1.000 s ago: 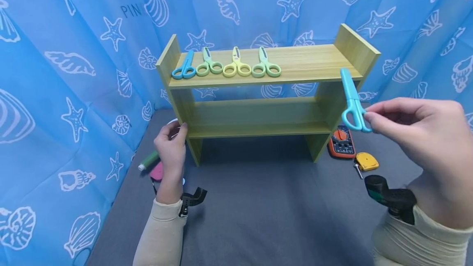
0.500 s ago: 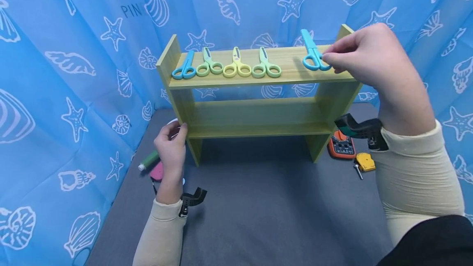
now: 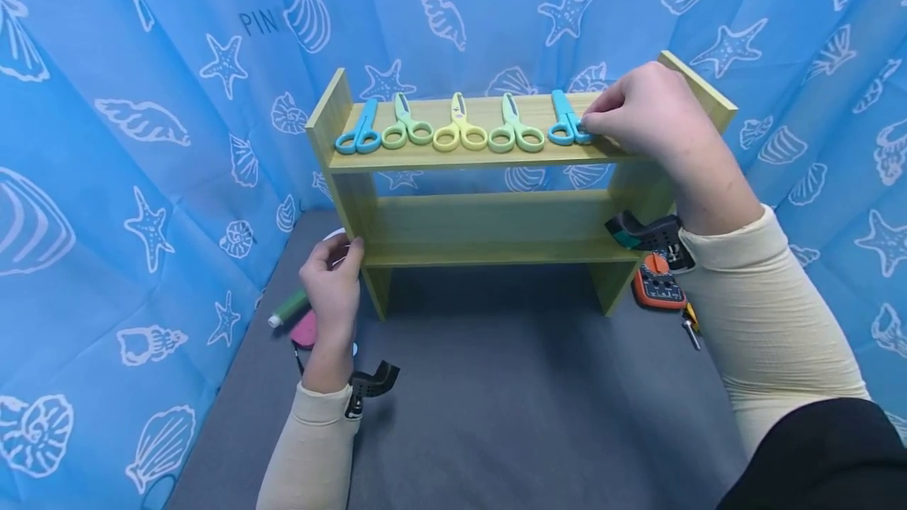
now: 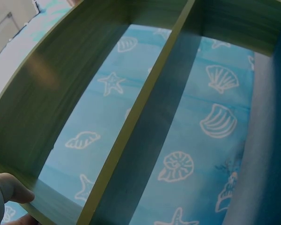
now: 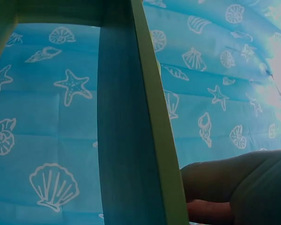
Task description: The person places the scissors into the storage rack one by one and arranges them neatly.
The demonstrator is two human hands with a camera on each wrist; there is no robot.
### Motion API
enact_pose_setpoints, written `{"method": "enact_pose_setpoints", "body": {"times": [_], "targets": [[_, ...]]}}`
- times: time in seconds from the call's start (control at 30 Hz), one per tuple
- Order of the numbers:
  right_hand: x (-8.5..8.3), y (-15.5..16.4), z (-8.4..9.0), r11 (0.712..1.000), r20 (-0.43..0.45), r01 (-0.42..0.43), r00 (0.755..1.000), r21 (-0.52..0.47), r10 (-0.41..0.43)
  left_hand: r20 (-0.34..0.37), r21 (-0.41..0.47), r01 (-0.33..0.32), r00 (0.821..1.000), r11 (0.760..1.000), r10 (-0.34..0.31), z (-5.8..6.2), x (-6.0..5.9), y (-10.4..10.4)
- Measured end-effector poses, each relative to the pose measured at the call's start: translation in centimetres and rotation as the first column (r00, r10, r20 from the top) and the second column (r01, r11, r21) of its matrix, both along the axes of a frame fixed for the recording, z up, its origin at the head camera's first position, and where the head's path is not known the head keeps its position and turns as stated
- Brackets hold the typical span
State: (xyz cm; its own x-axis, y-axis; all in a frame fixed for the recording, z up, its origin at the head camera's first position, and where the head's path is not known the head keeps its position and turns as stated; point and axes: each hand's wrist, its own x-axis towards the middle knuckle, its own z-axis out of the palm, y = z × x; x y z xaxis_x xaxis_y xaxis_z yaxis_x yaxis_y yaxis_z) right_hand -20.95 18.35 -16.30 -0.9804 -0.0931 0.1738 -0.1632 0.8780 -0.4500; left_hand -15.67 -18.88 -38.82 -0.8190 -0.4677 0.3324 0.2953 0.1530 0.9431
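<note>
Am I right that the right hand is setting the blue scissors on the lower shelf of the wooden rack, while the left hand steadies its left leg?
Not quite: the head view shows the right hand setting the blue scissors on the top shelf of the wooden rack, beside four other scissors. The left hand does steady the rack's left leg.

A staged recording booth is suggested rather than a lived-in room. A grey table (image 3: pixel 510 415) is enclosed from nine to three o'clock by a blue seashell-printed curtain (image 3: pixel 142 140). A small wooden shelf (image 3: pixel 489 219) is set at twelve o'clock.
</note>
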Motion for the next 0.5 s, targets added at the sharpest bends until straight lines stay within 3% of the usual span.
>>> {"method": "enact_pose_setpoints", "body": {"times": [0.17,0.27,0.4,0.5], "targets": [[0.7,0.0,-0.3,0.999,-0.059,-0.029,0.998,-0.016,0.028,-0.001,-0.008,0.004,1.0,1.0,-0.004,0.4,0.1,-0.3],[2.0,0.0,-1.0,0.997,-0.185,-0.074,0.98,-0.003,0.073,0.001,-0.021,0.029,1.0,0.999,-0.029,0.5,0.3,-0.5],[4.7,0.3,-2.7,0.993,-0.42,-0.121,0.9,0.013,0.115,0.002,-0.064,0.066,0.998,0.996,-0.066,0.6,0.4,-0.6],[7.0,0.6,-4.4,0.991,-0.558,-0.136,0.823,-0.017,0.103,0.015,-0.176,0.064,0.998,0.982,-0.063,0.8,0.4,-0.2]]}}
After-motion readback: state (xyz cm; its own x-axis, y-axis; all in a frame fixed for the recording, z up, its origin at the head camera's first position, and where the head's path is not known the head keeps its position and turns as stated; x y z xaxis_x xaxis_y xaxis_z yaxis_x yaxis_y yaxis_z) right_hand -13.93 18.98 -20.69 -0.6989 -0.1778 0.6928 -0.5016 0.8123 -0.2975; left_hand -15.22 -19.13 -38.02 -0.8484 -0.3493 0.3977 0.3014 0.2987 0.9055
